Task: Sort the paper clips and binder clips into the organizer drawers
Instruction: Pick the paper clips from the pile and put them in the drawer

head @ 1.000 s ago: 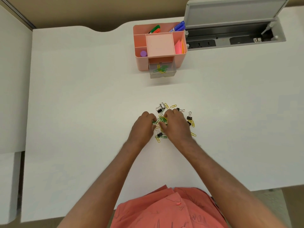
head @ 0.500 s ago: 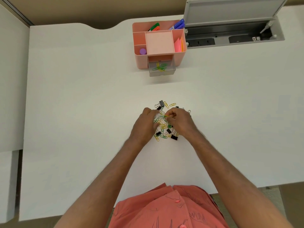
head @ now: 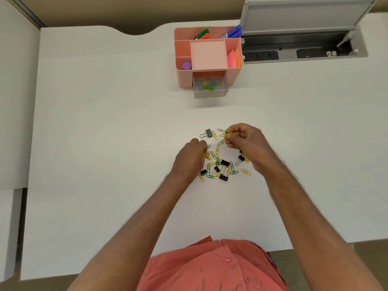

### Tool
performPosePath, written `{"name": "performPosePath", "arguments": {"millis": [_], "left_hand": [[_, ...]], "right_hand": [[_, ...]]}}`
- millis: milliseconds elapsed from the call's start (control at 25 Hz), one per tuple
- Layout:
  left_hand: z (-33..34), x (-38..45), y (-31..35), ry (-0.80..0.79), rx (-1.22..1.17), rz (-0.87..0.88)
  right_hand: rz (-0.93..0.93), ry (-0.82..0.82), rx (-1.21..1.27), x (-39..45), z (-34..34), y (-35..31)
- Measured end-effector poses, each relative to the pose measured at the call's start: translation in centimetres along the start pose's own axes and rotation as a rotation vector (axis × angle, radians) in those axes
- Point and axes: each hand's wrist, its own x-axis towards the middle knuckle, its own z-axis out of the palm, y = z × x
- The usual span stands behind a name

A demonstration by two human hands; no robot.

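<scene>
The white tabletop (head: 105, 122) carries a pink organizer (head: 207, 53) at the far side, its clear drawer (head: 210, 89) open with paper clips inside. Nearer, the right hand (head: 245, 143) pinches green and yellow paper clips (head: 225, 135); the left hand (head: 191, 158) pinches yellow ones from the pile (head: 220, 166), among black binder clips (head: 224, 162).

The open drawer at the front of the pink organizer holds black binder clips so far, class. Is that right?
Not quite. The head view shows the open drawer of the pink organizer holding green and yellow paper clips, not binder clips. The black binder clips lie on the table.
</scene>
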Motion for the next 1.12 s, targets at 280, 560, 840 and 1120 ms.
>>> {"name": "performPosePath", "arguments": {"millis": [280,560,840,1120], "left_hand": [[-0.2,-0.5,-0.6,0.035,-0.170,-0.036],[-1.4,-0.8,-1.6,0.043,-0.566,-0.247],[-6.5,1.5,-0.4,0.243,-0.763,-0.194],[-13.0,11.3,3.5,0.493,-0.458,0.119]], "right_hand": [[-0.331,0.185,-0.277,5.8,0.6,-8.2],[-0.549,0.185,-0.963,11.6,3.1,-9.6],[-0.582,0.313,-0.665,10.2,1.7,-9.1],[-0.474,0.403,-0.426,3.9,0.8,-2.6]]}}
